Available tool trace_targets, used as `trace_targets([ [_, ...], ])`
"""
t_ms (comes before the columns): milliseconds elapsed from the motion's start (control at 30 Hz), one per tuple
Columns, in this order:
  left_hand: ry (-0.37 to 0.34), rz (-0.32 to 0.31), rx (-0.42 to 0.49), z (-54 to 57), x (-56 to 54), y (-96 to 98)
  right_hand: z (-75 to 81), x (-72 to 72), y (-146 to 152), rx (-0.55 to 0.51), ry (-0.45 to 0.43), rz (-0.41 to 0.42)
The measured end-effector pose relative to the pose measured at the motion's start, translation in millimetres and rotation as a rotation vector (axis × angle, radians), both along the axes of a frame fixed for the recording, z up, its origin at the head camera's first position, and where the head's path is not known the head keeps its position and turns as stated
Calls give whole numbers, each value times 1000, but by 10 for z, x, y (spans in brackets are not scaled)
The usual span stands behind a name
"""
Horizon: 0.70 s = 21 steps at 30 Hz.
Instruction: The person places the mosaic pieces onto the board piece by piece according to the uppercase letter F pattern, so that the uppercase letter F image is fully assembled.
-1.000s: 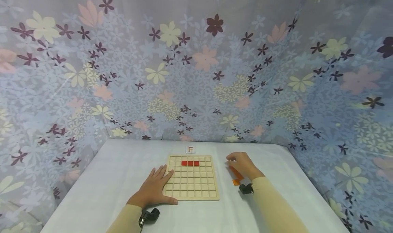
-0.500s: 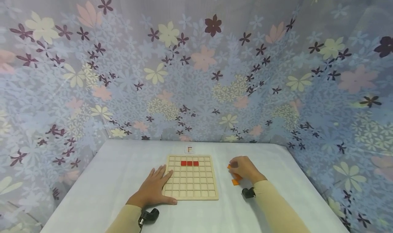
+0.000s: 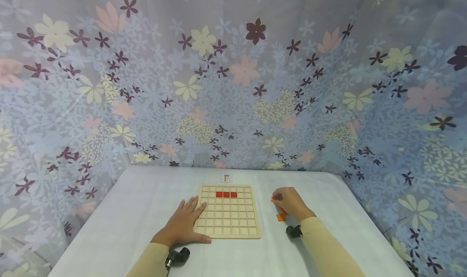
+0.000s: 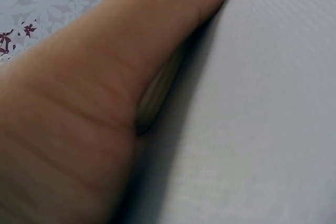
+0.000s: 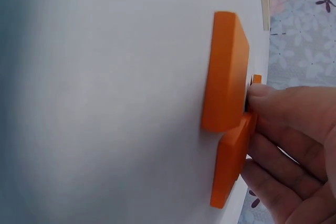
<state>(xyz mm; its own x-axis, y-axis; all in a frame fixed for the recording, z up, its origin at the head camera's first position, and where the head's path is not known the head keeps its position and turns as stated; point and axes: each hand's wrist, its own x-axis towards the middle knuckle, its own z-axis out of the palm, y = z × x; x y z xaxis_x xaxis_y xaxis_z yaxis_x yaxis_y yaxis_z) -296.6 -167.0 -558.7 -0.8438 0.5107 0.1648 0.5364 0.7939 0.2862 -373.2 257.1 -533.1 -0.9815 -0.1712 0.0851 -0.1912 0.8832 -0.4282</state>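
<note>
A wooden grid board [image 3: 226, 222] lies on the white table, with a row of red tiles [image 3: 226, 194] in its upper part. My left hand [image 3: 181, 223] rests spread on the board's left edge, its thumb along the near corner. Close by in the left wrist view, that hand [image 4: 100, 77] covers most of the board. Right of the board, my right hand [image 3: 290, 202] pinches an orange tile [image 5: 256, 79] between thumb and fingers, mostly hidden by them. More orange tiles [image 5: 227, 72] lie against that hand on the tabletop.
Beyond the board lies a small printed card [image 3: 226, 178] with a grid pattern. A flowered curtain [image 3: 233, 86] hangs behind the white table [image 3: 146, 187] and along its sides.
My right hand has drawn slightly back and to the right, and its fingers have curled down onto an orange tile. The left hand stays where it was on the board.
</note>
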Motion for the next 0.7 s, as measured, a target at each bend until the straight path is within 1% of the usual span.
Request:
trace_targets([
  [133, -3, 6, -21, -33, -24, 2, 9, 14, -19, -8, -7, -5],
  [267, 1, 9, -30, -53, -35, 3, 35, 41, -68, -37, 1, 11],
  [500, -6, 15, -31, -29, -26, 6, 101, 54, -252, -84, 57, 75],
  [700, -8, 13, -27, -37, -32, 3, 160, 49, -498, -127, 61, 132],
])
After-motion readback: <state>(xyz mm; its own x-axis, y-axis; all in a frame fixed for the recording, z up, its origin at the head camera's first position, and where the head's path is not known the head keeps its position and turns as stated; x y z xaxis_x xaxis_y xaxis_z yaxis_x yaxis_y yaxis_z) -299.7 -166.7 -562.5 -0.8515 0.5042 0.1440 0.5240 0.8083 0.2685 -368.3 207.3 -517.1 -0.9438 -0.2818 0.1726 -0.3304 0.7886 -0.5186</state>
